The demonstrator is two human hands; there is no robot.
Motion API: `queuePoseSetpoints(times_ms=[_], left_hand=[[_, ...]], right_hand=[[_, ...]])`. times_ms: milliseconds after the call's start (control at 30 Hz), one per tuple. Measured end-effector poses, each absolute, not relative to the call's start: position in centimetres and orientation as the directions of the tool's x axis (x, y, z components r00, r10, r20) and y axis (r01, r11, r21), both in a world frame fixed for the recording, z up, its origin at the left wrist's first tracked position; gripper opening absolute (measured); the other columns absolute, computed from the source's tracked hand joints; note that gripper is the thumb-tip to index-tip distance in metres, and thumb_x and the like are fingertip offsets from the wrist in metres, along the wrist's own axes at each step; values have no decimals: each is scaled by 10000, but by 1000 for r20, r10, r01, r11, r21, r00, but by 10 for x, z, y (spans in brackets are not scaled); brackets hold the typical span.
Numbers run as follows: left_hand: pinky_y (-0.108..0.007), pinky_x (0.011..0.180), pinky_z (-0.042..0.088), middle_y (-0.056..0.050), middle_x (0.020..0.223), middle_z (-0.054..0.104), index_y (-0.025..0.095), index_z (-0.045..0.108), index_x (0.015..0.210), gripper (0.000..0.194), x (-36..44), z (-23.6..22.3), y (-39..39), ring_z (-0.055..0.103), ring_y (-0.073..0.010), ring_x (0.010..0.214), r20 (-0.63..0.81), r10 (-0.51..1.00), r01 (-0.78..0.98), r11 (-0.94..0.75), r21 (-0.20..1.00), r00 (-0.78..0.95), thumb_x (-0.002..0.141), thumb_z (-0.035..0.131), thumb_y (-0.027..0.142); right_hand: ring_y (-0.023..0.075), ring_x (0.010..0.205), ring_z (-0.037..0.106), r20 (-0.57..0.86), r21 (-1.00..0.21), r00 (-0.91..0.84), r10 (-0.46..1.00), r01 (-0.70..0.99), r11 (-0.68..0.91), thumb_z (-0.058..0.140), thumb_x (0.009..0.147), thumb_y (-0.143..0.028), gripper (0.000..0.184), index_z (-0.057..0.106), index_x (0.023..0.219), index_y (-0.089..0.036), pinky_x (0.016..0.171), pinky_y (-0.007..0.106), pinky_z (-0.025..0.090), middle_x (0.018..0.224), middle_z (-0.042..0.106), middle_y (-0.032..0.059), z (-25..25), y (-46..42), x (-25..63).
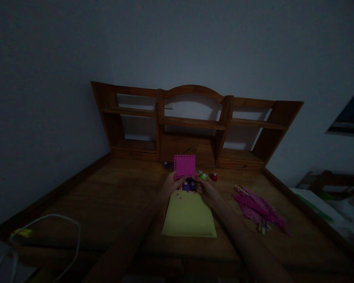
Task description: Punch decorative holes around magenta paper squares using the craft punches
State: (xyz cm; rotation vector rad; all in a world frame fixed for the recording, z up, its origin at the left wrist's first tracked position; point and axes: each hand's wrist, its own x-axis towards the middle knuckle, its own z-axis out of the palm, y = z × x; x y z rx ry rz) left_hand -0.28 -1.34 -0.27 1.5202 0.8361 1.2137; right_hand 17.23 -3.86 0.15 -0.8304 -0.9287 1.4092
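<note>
A square of pink paper (185,166) with small holes along its edges stands raised over the desk. My left hand (168,185) is closed on its lower left corner. My right hand (205,187) is closed at the lower right corner, its fingertips partly hidden in the dim light. Just below the paper, between my hands, sit dark purple pieces (186,186) with white eye-like tops, perhaps small craft punches. A pale yellow sheet (190,216) lies beneath my hands, with tiny pink punched bits (181,197) near its far edge.
Behind the right hand are a green eyed piece (203,176) and a red one (214,177); a purple one (165,165) stands farther back. Pink paper strips (258,208) are heaped at right. A wooden shelf (191,124) backs the desk; a white cable (78,232) loops at left.
</note>
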Motion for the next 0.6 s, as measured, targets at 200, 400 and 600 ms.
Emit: queuePoseSetpoints(times_ms=[200, 400, 600], left_hand=[[-214, 443, 332, 14, 555, 554, 141, 596, 815, 319, -3, -1, -15, 455, -94, 443, 295, 920, -55, -291, 955, 257, 766, 699, 439], [-213, 439, 334, 14, 565, 558, 136, 607, 842, 338, -2, 2, -16, 460, -95, 446, 274, 927, -59, -268, 962, 255, 741, 724, 436], [-212, 439, 350, 15, 566, 568, 134, 602, 855, 356, -2, 3, -17, 475, -95, 439, 259, 940, -88, -246, 965, 223, 713, 744, 428]], right_hand=[[61, 431, 280, 39, -896, -48, 998, -443, 14, 793, 600, -285, 248, 577, 687, -201, 414, 230, 141, 513, 423, -75, 5, -41, 172], [62, 424, 294, 39, -905, -42, 998, -426, 17, 796, 595, -304, 266, 579, 713, -203, 407, 227, 160, 512, 438, -77, 5, -41, 172], [57, 422, 295, 37, -905, -49, 998, -426, 13, 790, 600, -287, 249, 588, 712, -194, 401, 219, 161, 508, 439, -78, 5, -41, 173]])
